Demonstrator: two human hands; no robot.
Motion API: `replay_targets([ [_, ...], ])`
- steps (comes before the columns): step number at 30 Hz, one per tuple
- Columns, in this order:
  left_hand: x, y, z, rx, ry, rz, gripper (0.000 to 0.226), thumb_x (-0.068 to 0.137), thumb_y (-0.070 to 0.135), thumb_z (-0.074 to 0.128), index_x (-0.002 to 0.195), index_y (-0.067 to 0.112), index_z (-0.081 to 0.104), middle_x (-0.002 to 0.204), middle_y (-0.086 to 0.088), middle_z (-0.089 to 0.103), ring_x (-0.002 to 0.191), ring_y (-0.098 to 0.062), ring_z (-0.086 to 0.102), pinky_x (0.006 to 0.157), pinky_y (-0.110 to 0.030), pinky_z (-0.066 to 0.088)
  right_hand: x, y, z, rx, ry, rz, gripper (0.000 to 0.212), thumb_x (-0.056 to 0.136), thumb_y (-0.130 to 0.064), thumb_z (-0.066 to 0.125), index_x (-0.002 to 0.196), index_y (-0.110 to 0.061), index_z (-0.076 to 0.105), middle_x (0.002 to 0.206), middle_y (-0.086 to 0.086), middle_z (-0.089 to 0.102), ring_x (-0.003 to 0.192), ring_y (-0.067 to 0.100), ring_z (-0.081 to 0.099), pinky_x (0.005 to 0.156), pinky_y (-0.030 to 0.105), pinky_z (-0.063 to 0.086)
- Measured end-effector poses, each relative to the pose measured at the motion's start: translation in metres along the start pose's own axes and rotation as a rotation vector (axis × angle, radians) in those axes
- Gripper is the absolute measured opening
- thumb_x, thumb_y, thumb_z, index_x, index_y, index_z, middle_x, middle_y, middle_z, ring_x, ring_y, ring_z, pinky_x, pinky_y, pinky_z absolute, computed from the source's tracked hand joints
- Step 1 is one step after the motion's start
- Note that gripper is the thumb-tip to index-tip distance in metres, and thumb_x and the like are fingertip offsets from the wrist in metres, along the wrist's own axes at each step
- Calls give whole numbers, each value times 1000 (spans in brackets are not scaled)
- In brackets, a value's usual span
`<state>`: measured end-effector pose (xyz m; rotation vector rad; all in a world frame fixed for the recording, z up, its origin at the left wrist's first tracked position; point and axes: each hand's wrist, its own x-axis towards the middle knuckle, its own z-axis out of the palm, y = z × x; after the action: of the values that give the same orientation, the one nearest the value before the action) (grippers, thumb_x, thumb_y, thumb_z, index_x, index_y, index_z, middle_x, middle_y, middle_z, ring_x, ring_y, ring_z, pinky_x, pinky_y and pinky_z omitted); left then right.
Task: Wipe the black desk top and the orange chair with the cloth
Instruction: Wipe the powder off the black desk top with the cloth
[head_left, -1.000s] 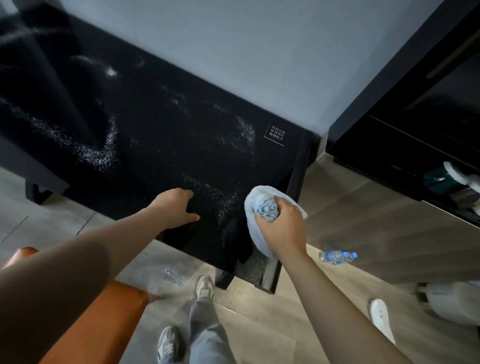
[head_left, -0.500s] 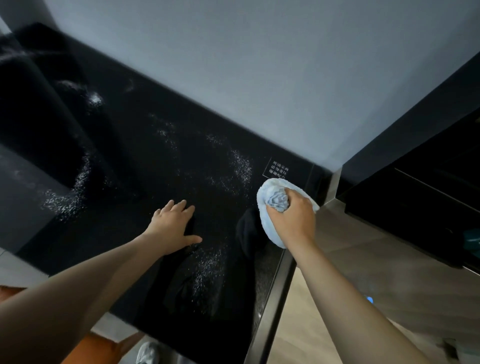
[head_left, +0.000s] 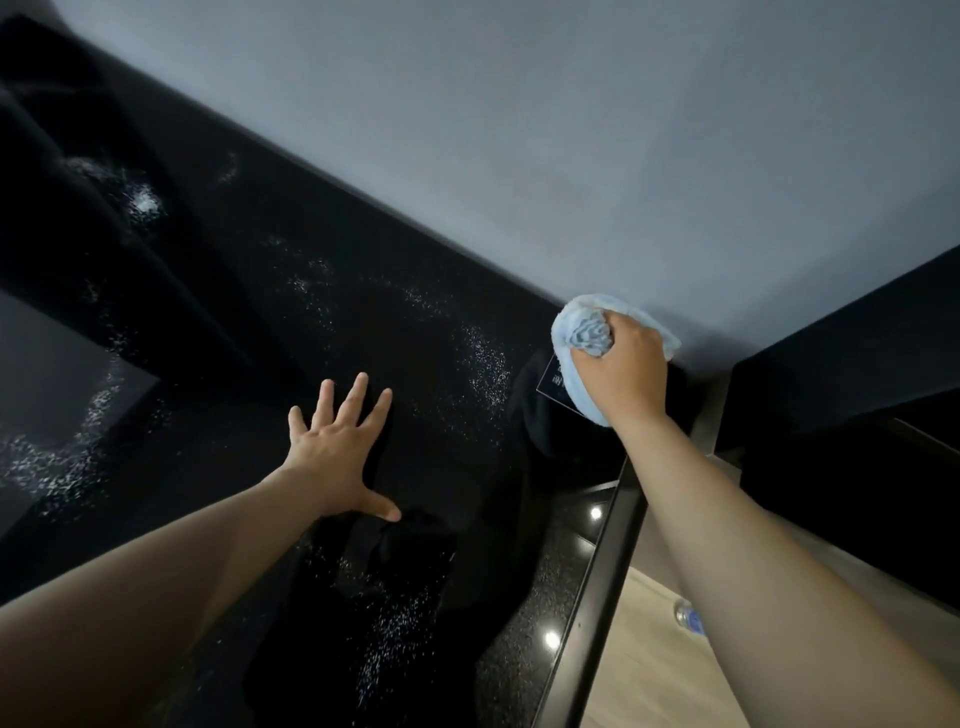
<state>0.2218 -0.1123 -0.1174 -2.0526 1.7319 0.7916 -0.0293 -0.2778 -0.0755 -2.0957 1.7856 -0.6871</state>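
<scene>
The cloth (head_left: 584, 332) sits in the counter's (head_left: 260, 312) far right corner by the wall (head_left: 519, 130), bunched under the right hand (head_left: 621, 371), whose fingers curl round its gathered top. It looks soft and light, best gripped by that wad. The left hand (head_left: 337, 447) lies flat on the counter, fingers spread.

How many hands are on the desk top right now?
2. The left hand rests flat, fingers spread, mid desk top. The right hand grips the blue cloth at the far right corner by the wall.
</scene>
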Motion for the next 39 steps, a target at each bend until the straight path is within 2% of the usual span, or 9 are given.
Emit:
replay_targets([
  [7,10,-1,12,-43,-31,-12,147,49,74,75,148,30,-24,149,0,-43,138,-37,-34,112,-65,-3,45,22,27,-128,-84,-35,2,79,-15,58,78,-15,59,78,1,63,83,25,58,64,35,50],
  [10,12,-1,13,-44,-44,-18,148,48,73,75,148,30,-25,147,0,-45,137,-38,-35,111,-66,-4,52,19,34,-113,-108,-50,7,79,-12,58,73,-16,57,74,0,61,75,21,57,68,37,53],
  [11,13,-1,13,-49,-42,-16,148,48,73,76,148,30,-25,147,0,-45,137,-38,-36,111,-66,-4,53,20,38,-90,-132,-33,2,80,-14,60,79,-14,62,79,2,65,77,21,59,74,36,53],
  [14,11,-2,13,-66,-35,-7,148,48,72,77,148,30,-24,147,0,-45,137,-38,-37,110,-67,-4,54,15,44,-62,-220,21,20,81,-25,64,96,-12,65,95,7,69,93,25,61,89,34,48],
  [18,10,-1,12,-74,-37,-1,147,49,71,77,149,29,-23,148,0,-45,137,-38,-37,110,-67,-4,55,13,40,-34,-303,130,15,85,-26,60,79,-12,60,71,-4,59,77,18,56,72,24,40],
  [23,10,-1,11,-75,-40,-4,147,48,71,77,148,30,-23,148,0,-45,137,-39,-36,110,-67,-4,42,8,45,21,-347,83,22,86,-20,55,66,-12,58,63,-4,58,63,9,55,55,21,37],
  [31,9,0,9,-69,-42,-13,148,48,71,78,149,30,-23,149,0,-43,138,-39,-34,110,-66,-4,9,4,46,-4,-252,-73,21,82,-15,57,64,-6,60,64,5,62,65,20,59,62,37,50],
  [36,9,0,8,-64,-52,-13,148,49,70,78,149,30,-23,149,0,-43,138,-39,-34,110,-66,-4,-18,-1,45,17,-186,-141,21,76,-17,56,56,-12,52,57,2,58,59,19,54,61,36,48],
  [39,9,0,8,-70,-54,-10,147,49,69,79,149,30,-23,149,0,-43,138,-38,-34,111,-67,-4,-29,-1,47,6,-177,-155,16,76,-16,59,61,-11,58,62,1,61,64,19,56,66,37,50],
])
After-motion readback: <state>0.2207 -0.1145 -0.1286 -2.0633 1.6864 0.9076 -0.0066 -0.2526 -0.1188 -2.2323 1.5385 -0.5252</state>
